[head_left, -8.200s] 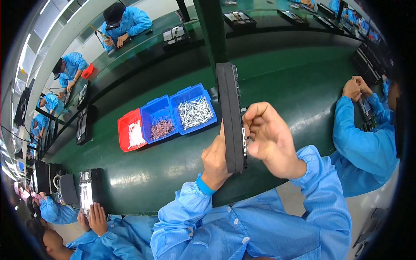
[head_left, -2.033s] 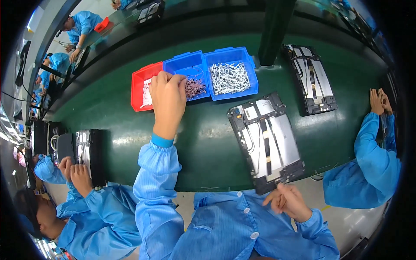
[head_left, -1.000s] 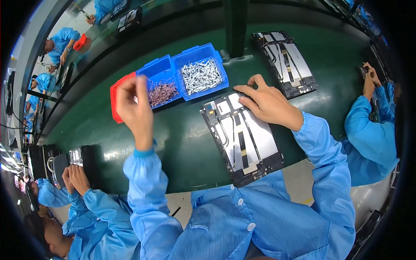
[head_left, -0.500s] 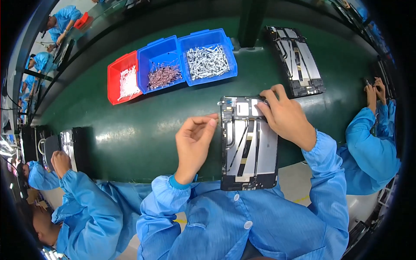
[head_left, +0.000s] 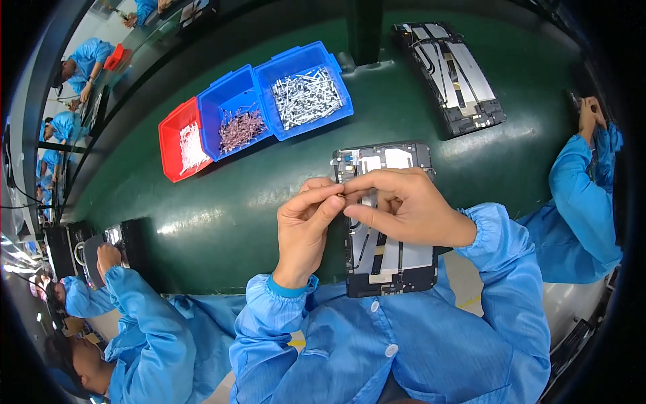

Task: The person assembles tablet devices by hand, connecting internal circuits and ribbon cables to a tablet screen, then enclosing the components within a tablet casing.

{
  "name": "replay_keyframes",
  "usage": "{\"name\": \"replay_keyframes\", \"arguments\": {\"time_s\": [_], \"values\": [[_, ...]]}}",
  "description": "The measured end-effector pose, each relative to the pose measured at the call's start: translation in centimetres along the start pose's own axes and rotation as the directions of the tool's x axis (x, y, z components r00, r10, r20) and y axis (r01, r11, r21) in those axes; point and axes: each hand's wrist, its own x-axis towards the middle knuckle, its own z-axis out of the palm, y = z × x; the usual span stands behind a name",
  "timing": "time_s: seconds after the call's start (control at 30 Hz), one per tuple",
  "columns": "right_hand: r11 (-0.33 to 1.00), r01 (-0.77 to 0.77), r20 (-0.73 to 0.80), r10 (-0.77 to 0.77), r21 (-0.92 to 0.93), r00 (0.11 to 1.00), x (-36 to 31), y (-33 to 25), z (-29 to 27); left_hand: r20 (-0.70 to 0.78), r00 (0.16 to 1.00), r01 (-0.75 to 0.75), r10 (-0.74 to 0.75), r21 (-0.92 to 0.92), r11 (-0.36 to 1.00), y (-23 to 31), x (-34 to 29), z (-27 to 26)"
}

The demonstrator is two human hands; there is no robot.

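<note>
I watch the feed remotely: left hand point(head_left: 301, 229) has thumb and index together on a tiny piece point(head_left: 341, 195), too small for me to identify. Right hand point(head_left: 407, 205) has thumb and index slightly apart near it; contact I cannot tell. Opened black device point(head_left: 416, 259) lies beneath the right hand, at the near edge of the green table point(head_left: 229, 249). Second device point(head_left: 476, 75) lies beyond, to the right.

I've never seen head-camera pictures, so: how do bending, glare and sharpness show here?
Head view: the glossy green tabletop bows, framed by black corners; head view: pale glare patches lie on it left of the left hand; head view: the flat black device with silver panels looks fairly sharp, but anything at that hand's fingertips is too small to identify.
</note>
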Motion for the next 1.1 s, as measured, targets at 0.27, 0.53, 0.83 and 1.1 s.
{"name": "replay_keyframes", "arguments": {"time_s": [0.27,0.53,0.83,1.1], "values": [[0.997,0.064,-0.021,-0.065,-0.041,0.998,-0.1,0.4,0.1,0.013,0.987,-0.150,0.160,0.415,0.897,1.0,-0.1,0.3],[0.927,0.232,-0.156,-0.286,-0.294,0.945,-0.1,1.2,1.0,0.022,0.909,-0.296,0.416,0.735,0.610,0.5,-0.7,1.0],[0.932,0.193,0.026,-0.194,-0.307,0.981,1.3,4.9,0.4,-0.125,0.932,0.347,-0.339,0.576,0.740,2.4,1.8,-1.6],[0.877,0.169,0.038,-0.170,-0.450,0.985,0.9,4.7,0.9,-0.118,0.893,0.418,-0.434,0.576,0.703,2.5,2.7,-1.7]]}}
